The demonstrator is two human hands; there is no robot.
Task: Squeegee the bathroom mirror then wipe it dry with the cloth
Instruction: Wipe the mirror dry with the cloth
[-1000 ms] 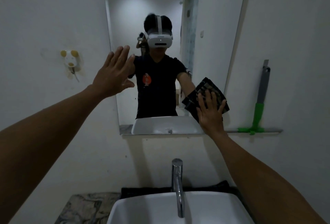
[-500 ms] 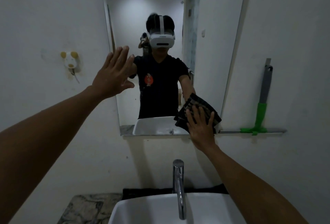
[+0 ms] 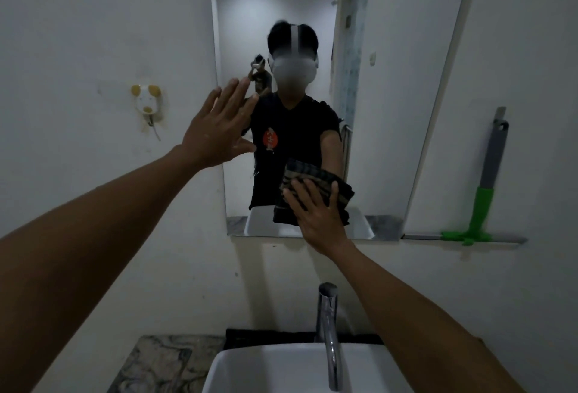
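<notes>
The tall mirror [image 3: 391,86] hangs on the white wall above the basin. My right hand [image 3: 316,214] presses a dark checked cloth [image 3: 316,180] flat against the glass near the mirror's lower edge, about at its middle. My left hand [image 3: 219,129] is open, fingers spread, its palm at the mirror's left edge, holding nothing. The squeegee [image 3: 488,180], grey handle with a green neck, stands upright on the narrow ledge to the right of the mirror, untouched.
A white basin [image 3: 269,370] with a chrome tap [image 3: 327,333] lies directly below. A marbled counter [image 3: 162,364] sits at the lower left. A small white and yellow wall hook [image 3: 147,103] is left of the mirror. The ledge [image 3: 513,240] runs right from the mirror's base.
My right hand slid the cloth down and leftward along the mirror's bottom part, from the right edge toward the middle. The left hand stayed at the left edge.
</notes>
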